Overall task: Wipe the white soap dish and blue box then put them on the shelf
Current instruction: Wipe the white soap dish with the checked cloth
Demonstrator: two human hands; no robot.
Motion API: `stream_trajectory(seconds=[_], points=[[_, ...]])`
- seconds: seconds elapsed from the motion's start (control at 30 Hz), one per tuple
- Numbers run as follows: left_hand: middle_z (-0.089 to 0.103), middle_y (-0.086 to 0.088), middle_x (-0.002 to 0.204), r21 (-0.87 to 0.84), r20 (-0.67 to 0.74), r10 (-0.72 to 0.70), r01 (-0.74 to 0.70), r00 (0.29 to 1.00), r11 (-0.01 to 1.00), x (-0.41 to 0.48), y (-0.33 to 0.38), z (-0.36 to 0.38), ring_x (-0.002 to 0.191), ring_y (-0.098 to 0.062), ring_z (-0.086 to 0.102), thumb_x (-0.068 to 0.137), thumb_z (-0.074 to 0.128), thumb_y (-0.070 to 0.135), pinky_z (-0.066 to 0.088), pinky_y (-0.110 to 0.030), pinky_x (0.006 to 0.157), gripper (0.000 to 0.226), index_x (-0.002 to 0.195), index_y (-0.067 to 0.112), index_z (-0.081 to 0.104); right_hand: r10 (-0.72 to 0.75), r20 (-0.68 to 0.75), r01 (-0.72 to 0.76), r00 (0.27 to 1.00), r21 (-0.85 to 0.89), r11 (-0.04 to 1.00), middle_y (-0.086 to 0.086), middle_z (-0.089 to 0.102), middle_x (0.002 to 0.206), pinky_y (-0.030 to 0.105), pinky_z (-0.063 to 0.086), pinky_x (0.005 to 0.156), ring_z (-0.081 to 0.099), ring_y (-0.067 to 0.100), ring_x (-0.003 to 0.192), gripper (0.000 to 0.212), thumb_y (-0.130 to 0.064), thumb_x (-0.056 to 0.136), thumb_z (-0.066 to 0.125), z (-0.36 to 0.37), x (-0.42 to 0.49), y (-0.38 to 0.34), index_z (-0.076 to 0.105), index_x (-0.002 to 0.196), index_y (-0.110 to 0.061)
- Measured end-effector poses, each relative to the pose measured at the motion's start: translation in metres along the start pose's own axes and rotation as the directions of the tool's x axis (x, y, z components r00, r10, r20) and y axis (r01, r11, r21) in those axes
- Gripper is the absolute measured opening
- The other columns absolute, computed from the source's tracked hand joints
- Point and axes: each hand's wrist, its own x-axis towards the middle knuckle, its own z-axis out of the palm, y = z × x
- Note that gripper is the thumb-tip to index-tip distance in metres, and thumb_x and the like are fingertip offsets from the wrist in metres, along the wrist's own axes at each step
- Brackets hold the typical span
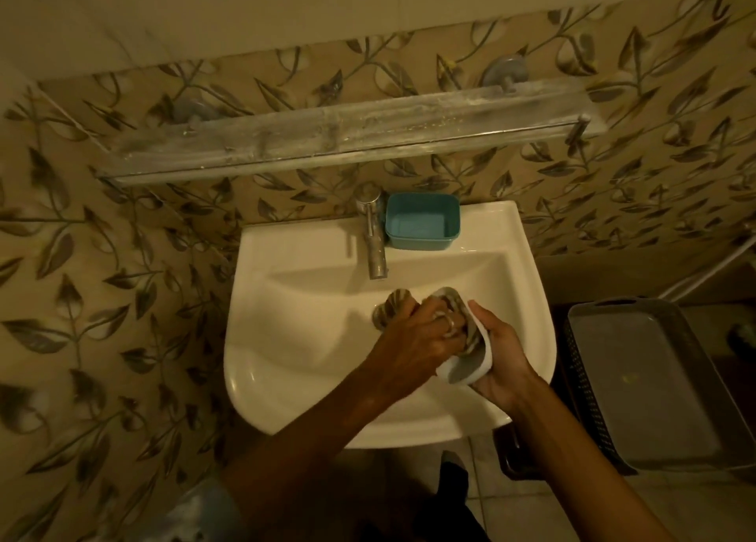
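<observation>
Over the white basin [286, 361], my right hand [501, 355] holds the white soap dish [470, 367] tilted on its side, fingers wrapped around its outer rim. My left hand [417, 337] presses a striped cloth [394, 301] into the dish's hollow; part of the cloth sticks out to the left of my fist. The blue box [422, 221] stands open and upright on the basin's back ledge, just right of the tap. The glass shelf [327, 138] hangs on the wall above the basin with nothing on it.
A chrome tap [374, 234] rises at the back middle of the basin. A grey plastic tray on a dark perforated basket [654, 390] sits to the right of the basin. Leaf-patterned tiles cover the wall.
</observation>
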Motion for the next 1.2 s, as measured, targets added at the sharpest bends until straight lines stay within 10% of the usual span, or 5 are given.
stream_trajectory(seconds=[0.57,0.77,0.93,1.07,1.2], points=[[0.066,-0.006,0.105,-0.439,0.302,-0.331,0.438,0.894,0.784,0.023,0.032,-0.03,0.096,-0.023,0.06,0.079,0.062,0.004,0.043,-0.026,0.078,0.033,0.108,0.019,0.067,-0.37,0.114,0.388,0.922,-0.256,0.885,0.0,0.065,0.124,0.035,0.057,0.088,0.064,0.02,0.11,0.04,-0.036,0.096,0.038,0.013,0.008,-0.04,0.052,0.132,-0.027],[0.066,0.002,0.101,-0.748,0.559,-0.231,0.604,0.797,0.276,0.031,0.009,-0.043,0.085,-0.003,0.06,0.09,0.055,0.009,0.046,-0.003,0.071,0.029,0.117,0.012,0.064,-0.395,0.138,0.415,0.908,-0.178,0.892,-0.011,0.071,0.114,0.023,0.055,0.081,0.066,0.01,0.108,0.037,-0.027,0.102,0.028,0.002,0.01,-0.024,0.047,0.133,-0.023],[0.067,-0.008,0.118,-0.798,0.599,-0.508,0.513,0.619,-0.316,0.052,0.001,-0.025,0.11,-0.024,0.061,0.091,0.056,0.014,0.049,-0.033,0.092,0.033,0.124,0.014,0.06,-0.152,0.031,0.153,0.988,-0.032,0.988,0.016,0.067,0.119,0.041,0.054,0.088,0.066,0.028,0.103,0.046,-0.039,0.099,0.036,0.001,0.013,-0.013,0.052,0.131,-0.009],[0.068,-0.008,0.106,-0.402,0.106,-0.644,0.625,0.758,0.669,0.058,0.002,-0.008,0.101,-0.024,0.06,0.085,0.066,0.023,0.049,-0.032,0.08,0.027,0.111,0.015,0.065,-0.192,-0.027,0.186,0.981,-0.142,0.972,0.02,0.055,0.136,0.046,0.045,0.103,0.055,0.034,0.121,0.063,-0.045,0.087,0.047,0.002,0.012,-0.007,0.044,0.14,-0.011],[0.065,-0.004,0.108,-0.051,0.026,-0.468,0.468,0.884,0.882,0.046,0.01,0.003,0.098,-0.024,0.051,0.082,0.069,0.029,0.044,-0.032,0.072,0.031,0.111,0.021,0.06,-0.369,0.095,0.377,0.924,-0.371,0.849,0.004,0.061,0.127,0.033,0.053,0.092,0.063,0.016,0.111,0.039,-0.04,0.091,0.047,-0.004,0.011,-0.013,0.049,0.129,-0.031]])
